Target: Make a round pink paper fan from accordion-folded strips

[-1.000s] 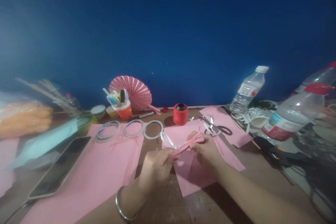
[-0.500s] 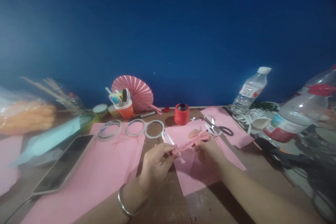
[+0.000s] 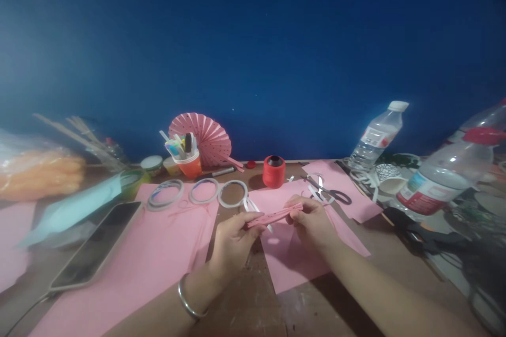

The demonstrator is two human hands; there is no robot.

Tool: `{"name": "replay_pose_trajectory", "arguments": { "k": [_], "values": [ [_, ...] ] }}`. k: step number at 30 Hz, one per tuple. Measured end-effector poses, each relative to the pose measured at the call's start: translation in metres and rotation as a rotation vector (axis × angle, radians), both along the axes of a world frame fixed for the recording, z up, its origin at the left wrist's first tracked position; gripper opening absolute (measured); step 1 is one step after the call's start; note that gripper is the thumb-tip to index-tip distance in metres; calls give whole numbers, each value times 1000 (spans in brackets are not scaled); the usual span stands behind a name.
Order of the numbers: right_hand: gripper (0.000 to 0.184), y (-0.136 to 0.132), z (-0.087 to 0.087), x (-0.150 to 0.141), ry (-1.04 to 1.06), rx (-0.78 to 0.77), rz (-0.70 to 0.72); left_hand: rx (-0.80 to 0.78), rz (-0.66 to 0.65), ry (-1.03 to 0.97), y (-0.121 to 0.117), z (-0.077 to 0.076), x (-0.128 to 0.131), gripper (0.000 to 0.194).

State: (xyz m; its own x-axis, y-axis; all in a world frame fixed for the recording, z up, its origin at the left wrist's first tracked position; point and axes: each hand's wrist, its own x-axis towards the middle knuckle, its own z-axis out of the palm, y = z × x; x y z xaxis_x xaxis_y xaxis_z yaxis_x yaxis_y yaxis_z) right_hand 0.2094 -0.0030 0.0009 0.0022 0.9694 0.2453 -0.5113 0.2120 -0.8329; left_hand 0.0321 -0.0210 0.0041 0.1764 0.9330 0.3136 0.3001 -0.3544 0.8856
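Observation:
Between my hands is a narrow, pleated strip of pink paper [image 3: 275, 216] with small dark marks, held above the table. My left hand [image 3: 233, 239] pinches its left end between thumb and fingers. Closed on the right end is my right hand [image 3: 312, 224], with a little of the folded edge showing past the thumb. Below it lies a pink paper sheet [image 3: 290, 268]. Just beyond stands a red thread spool [image 3: 273, 174], and scissors [image 3: 334, 195] rest to the right of it on more pink paper.
Three tape rolls [image 3: 233, 195] lie left of centre near a cup of pens [image 3: 187, 163]. A pink pleated fan [image 3: 207, 134] leans on the blue wall. At left is a phone [image 3: 97, 247] on a large pink sheet [image 3: 158, 253]. Plastic bottles [image 3: 438, 181] crowd the right side.
The pleats, slightly spread at the right half a second ago, are pressed into a flatter, tighter bundle. Both hands have shifted slightly left with it.

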Motion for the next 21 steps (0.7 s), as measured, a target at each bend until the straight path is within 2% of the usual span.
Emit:
{"name": "replay_pose_trajectory", "arguments": {
  "k": [2,4,8,9,10,12,15,19,21],
  "values": [
    [14,0,-1,-1,-9,4,-6,-13,-23,-17,-1,3,-1,14],
    [19,-3,-1,-2,5,-31,18,-32,-26,-71,-3,7,0,12],
    [63,-17,0,-12,-7,-129,164,-90,5,-196,-7,11,6,10],
    [66,-21,-1,-16,-14,-135,209,-96,-6,-206,-9,11,8,9],
    [60,-24,-2,-20,-14,-134,244,-97,-26,-206,-10,11,9,9],
    [38,-30,-6,-25,0,-134,268,-92,-88,-194,-14,11,11,9],
    [17,-34,-12,-28,-13,-141,215,-117,-151,-209,-17,12,12,9],
    [15,-33,-10,-25,-57,-139,180,-189,-165,-269,-17,11,12,10],
    [21,-30,-6,-24,-43,-148,177,-238,-133,-314,-15,9,13,11]
  ]
}}
